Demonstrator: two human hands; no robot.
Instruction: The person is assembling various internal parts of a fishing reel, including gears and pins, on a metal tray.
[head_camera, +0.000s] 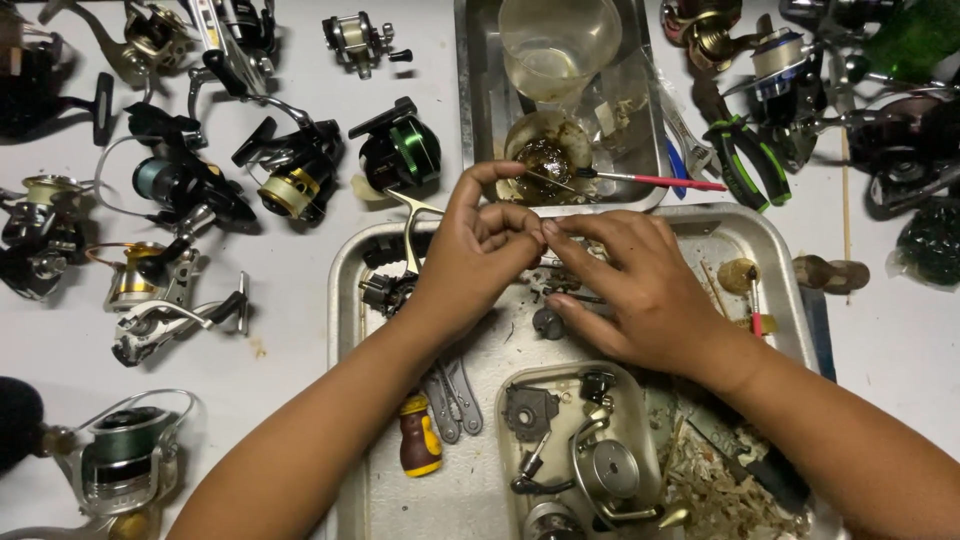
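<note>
Metal dominates here: a battered steel tray sits on the white tabletop, and both hands meet above its middle. The left hand has its fingers curled in, thumb and fingertips pinched against the fingertips of the right hand — whatever small part they pinch between them is too tiny to make out. The right hand's other fingers spread down toward a dark round gear piece lying on the tray. Near the left wrist lie grey pliers and a stubby brown-and-yellow screwdriver handle. A smaller tin inside the tray holds reel parts. Behind the hands, a second tray carries a clear plastic cup and a red-handled brush. Fishing reels crowd the tabletop on the left — among them 1 green-and-black reel.
</note>
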